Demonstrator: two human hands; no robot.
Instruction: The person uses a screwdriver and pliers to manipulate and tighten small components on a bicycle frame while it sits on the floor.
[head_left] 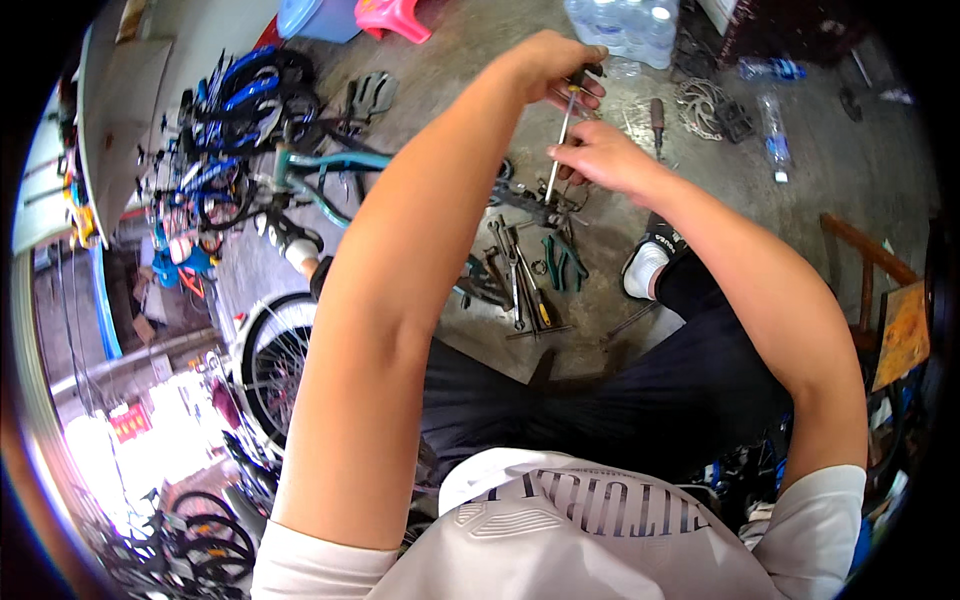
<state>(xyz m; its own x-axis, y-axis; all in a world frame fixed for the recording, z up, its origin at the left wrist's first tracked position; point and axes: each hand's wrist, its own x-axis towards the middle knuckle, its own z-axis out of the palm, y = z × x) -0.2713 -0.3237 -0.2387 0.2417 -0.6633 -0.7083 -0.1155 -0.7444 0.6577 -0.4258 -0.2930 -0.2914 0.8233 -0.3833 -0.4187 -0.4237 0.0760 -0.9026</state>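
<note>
My left hand (558, 72) is at the top centre, closed round the dark-and-yellow handle of a screwdriver (555, 175). My right hand (603, 155) pinches its metal shaft lower down. The shaft points down to dark bicycle parts (540, 208) by a teal bicycle frame (325, 170), partly hidden behind my left arm. Whether the tip touches them I cannot tell. Below lie wrenches (508, 270), green-handled pliers (560, 265) and a yellow-handled tool (542, 308). A brown-handled screwdriver (657, 125) and a brake disc (700, 108) lie right of my hands.
Bicycles (240, 95) crowd the left, with a white-rimmed wheel (260, 360) near my left arm. Packed water bottles (620, 30), loose bottles (773, 140), a pink stool (392, 15) and a blue tub (315, 18) are on the floor ahead. A wooden stand (900, 335) is at the right.
</note>
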